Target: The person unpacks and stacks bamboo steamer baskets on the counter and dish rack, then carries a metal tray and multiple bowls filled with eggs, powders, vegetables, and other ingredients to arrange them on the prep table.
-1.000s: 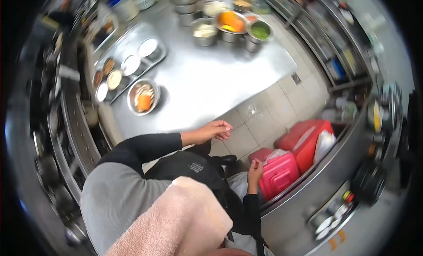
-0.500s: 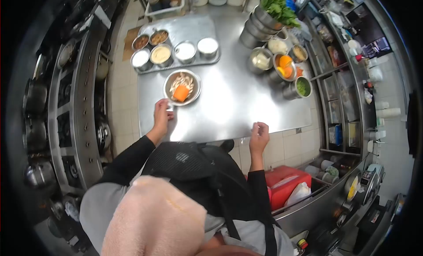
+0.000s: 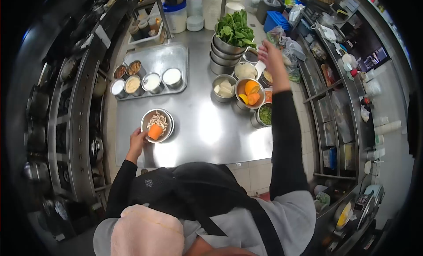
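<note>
My left hand [image 3: 137,143] grips the rim of a steel bowl [image 3: 169,133] at the table's near left. Sliced mushrooms [image 3: 157,121] and an orange carrot piece [image 3: 154,132] lie in it. My right hand [image 3: 269,54] reaches far forward at the right, fingers spread and nothing seen in them. It is just right of a stack of steel bowls [image 3: 219,62] topped with leafy greens [image 3: 235,30]. Below that hand stand containers of white chunks [image 3: 224,88], orange pieces [image 3: 252,87] and chopped green herbs [image 3: 265,114].
A metal tray [image 3: 179,58] with several filled steel cups is at the back left of the steel table [image 3: 198,146]. Stoves line the left side. Shelving [image 3: 328,119] runs along the right. A blue basket [image 3: 276,22] sits at the back right.
My right hand has stretched forward from the table's near edge to beside the stacked bowls. My left hand has closed on the mushroom bowl's rim. The view has shifted with my head.
</note>
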The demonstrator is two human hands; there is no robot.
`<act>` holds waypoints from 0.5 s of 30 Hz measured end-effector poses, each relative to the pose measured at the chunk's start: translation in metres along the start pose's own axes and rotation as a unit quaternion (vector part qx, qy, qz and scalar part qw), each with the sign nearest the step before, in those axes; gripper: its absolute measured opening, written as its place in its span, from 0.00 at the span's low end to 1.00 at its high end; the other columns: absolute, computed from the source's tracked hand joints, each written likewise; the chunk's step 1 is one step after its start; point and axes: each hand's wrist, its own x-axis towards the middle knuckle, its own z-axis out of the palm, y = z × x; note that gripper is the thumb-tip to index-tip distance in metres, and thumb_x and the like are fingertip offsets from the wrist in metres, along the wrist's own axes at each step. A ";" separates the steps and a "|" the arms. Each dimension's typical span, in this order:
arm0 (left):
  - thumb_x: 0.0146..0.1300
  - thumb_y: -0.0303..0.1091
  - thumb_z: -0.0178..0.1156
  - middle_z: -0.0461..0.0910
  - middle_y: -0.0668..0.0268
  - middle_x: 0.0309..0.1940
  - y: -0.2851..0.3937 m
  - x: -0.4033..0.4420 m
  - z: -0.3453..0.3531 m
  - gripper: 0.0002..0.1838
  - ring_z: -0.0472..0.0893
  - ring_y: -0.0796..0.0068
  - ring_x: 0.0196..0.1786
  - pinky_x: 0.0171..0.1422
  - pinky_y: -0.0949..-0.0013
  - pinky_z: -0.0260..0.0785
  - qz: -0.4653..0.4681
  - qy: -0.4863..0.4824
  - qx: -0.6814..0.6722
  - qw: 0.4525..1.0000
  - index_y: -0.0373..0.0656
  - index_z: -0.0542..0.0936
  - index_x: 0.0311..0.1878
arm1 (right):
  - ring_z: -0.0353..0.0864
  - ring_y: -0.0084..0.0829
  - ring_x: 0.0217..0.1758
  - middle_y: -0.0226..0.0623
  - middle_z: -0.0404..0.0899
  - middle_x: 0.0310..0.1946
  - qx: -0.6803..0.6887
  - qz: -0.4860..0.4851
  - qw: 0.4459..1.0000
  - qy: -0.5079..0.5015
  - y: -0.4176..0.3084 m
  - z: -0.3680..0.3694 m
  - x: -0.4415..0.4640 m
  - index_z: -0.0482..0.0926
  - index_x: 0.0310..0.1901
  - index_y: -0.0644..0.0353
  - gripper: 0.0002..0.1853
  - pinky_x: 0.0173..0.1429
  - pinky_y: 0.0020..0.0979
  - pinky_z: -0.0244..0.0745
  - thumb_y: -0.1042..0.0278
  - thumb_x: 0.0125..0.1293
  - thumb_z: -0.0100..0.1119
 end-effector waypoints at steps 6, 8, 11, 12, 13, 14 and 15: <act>0.66 0.34 0.63 0.74 0.69 0.41 0.074 -0.041 0.032 0.27 0.74 0.82 0.40 0.46 0.75 0.72 0.275 0.181 0.126 0.936 0.38 0.70 0.66 | 0.70 0.27 0.18 0.32 0.74 0.23 -0.268 0.107 0.947 -0.141 -0.030 0.033 0.057 0.76 0.33 0.65 0.11 0.24 0.26 0.70 0.64 0.66 0.57; 0.67 0.34 0.62 0.74 0.69 0.40 0.106 -0.046 0.047 0.24 0.75 0.81 0.39 0.48 0.74 0.73 0.309 0.135 0.081 0.938 0.38 0.72 0.64 | 0.64 0.23 0.14 0.29 0.70 0.19 -0.325 0.085 0.933 -0.131 -0.039 0.052 0.054 0.74 0.27 0.62 0.11 0.17 0.25 0.60 0.66 0.65 0.54; 0.68 0.33 0.61 0.76 0.68 0.40 0.151 -0.049 0.080 0.20 0.77 0.80 0.42 0.51 0.73 0.73 0.304 0.043 0.066 0.949 0.37 0.75 0.61 | 0.80 0.31 0.22 0.41 0.80 0.28 -0.356 0.025 0.921 -0.156 -0.049 0.061 0.072 0.78 0.35 0.72 0.15 0.25 0.29 0.76 0.62 0.63 0.59; 0.69 0.33 0.60 0.76 0.68 0.40 0.168 -0.050 0.096 0.19 0.77 0.79 0.43 0.52 0.72 0.73 0.288 0.005 0.077 0.954 0.36 0.76 0.60 | 0.85 0.35 0.26 0.45 0.83 0.32 -0.374 0.007 0.913 -0.163 -0.049 0.062 0.075 0.80 0.38 0.75 0.19 0.29 0.30 0.82 0.61 0.62 0.62; 0.69 0.34 0.60 0.77 0.68 0.40 0.180 -0.045 0.114 0.18 0.77 0.79 0.44 0.53 0.72 0.73 0.275 -0.032 0.089 0.957 0.36 0.76 0.59 | 0.87 0.35 0.29 0.47 0.84 0.33 -0.319 0.003 0.931 -0.177 -0.046 0.060 0.082 0.81 0.38 0.75 0.22 0.34 0.31 0.85 0.56 0.61 0.64; 0.69 0.35 0.60 0.78 0.68 0.40 0.188 -0.033 0.132 0.18 0.78 0.79 0.44 0.53 0.71 0.73 0.260 -0.073 0.078 0.960 0.36 0.77 0.59 | 0.87 0.34 0.29 0.47 0.84 0.33 -0.306 -0.001 0.931 -0.198 -0.049 0.058 0.084 0.81 0.37 0.75 0.23 0.34 0.31 0.85 0.55 0.61 0.65; 0.70 0.37 0.60 0.79 0.67 0.39 0.198 -0.021 0.153 0.19 0.78 0.78 0.44 0.53 0.71 0.74 0.247 -0.114 0.067 0.960 0.36 0.77 0.58 | 0.87 0.34 0.30 0.47 0.84 0.33 -0.292 -0.008 0.931 -0.218 -0.056 0.055 0.084 0.82 0.37 0.74 0.23 0.35 0.32 0.85 0.55 0.60 0.65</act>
